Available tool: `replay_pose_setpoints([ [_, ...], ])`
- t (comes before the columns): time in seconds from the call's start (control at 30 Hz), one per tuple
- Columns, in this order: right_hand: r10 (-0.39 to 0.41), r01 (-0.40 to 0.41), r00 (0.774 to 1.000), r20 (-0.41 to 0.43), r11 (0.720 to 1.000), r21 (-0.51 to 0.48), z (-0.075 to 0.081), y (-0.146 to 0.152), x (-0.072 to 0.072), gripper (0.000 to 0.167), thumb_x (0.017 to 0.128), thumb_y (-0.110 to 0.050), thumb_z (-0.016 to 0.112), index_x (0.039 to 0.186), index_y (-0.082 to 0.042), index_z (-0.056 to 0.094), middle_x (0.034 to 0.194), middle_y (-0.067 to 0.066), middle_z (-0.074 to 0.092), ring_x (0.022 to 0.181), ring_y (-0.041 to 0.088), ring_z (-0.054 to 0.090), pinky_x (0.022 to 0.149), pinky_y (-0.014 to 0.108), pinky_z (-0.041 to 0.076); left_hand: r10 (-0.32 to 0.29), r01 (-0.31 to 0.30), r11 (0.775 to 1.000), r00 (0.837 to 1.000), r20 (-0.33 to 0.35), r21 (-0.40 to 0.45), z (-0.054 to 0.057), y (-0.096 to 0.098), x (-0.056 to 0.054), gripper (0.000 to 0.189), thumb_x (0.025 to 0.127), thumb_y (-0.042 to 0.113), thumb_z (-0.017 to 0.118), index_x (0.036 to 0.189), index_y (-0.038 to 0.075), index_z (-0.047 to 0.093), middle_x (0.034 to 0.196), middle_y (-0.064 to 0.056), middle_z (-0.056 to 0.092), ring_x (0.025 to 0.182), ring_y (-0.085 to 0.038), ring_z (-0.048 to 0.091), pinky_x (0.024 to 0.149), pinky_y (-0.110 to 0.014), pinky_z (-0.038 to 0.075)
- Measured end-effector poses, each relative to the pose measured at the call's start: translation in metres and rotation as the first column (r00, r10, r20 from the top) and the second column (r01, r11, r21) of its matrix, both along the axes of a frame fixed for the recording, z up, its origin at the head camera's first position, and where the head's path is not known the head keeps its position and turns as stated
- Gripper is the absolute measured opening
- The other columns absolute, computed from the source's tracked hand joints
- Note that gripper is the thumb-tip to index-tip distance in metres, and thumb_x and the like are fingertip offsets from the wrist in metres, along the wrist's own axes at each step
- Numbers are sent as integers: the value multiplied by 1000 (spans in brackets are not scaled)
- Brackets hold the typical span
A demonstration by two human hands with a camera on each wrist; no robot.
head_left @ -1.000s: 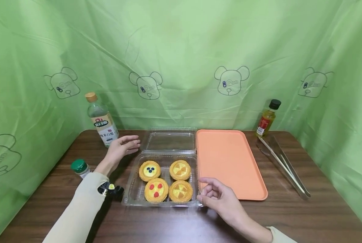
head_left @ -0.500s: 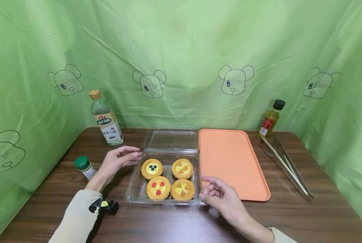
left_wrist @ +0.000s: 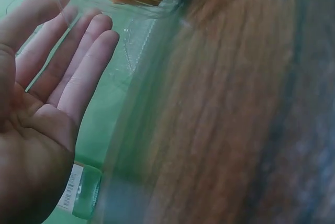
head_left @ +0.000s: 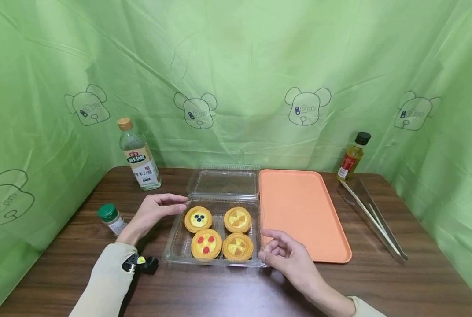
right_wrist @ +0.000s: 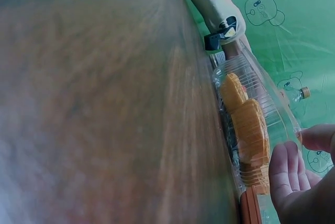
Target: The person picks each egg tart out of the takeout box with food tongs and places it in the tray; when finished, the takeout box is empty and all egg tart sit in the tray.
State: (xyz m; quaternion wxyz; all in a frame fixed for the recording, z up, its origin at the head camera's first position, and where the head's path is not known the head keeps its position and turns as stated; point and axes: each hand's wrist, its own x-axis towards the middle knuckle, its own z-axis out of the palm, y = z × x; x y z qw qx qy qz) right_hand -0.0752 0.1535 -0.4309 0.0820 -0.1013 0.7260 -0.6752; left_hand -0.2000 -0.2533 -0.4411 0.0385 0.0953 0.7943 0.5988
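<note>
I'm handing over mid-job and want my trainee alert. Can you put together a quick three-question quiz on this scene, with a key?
1. Count: how many tarts sit in the clear container?
2. True or false: the container is closed.
3. Multiple choice, head view: at which corner of the container's base is the right grip?
A) far left
B) far right
C) near right
D) near left

Key
1. Four.
2. False: its lid lies open behind the base.
3. C: the thumb and fingers are at the near right corner, beside the orange tray.
</note>
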Motion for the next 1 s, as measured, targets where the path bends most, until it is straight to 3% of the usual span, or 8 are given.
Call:
replay_pose_setpoints([
  [0.4, 10, -10, 1000, 1, 1000, 25, 1, -3, -3, 53, 93, -7, 80, 142, 2, 60, 100, 14, 67, 81, 14, 66, 75, 25, 58, 12, -11, 999, 999, -33, 30, 1, -3, -4, 38, 90, 18, 89, 121, -1, 77, 113, -9, 80, 102, -18, 77, 85, -29, 61],
  [0.87, 124, -122, 991, -50, 992, 28, 6, 8, -10, 49, 101, -7, 71, 145, 7, 57, 102, 19, 66, 89, 22, 73, 83, 37, 63, 19, -18, 999, 1000, -22, 40, -6, -5, -2, 39, 91, 18, 88, 124, 1, 76, 115, -9, 79, 105, -18, 75, 87, -30, 60],
  [1.0, 79, -76, 995, -58, 996, 45, 15, 23, -17, 50, 101, -6, 70, 146, 9, 54, 105, 21, 66, 92, 29, 74, 86, 39, 63, 19, -18, 999, 1000, -20, 29, -6, -6, -2, 40, 91, 20, 88, 125, 2, 76, 117, -8, 79, 106, -18, 75, 87, -30, 60],
])
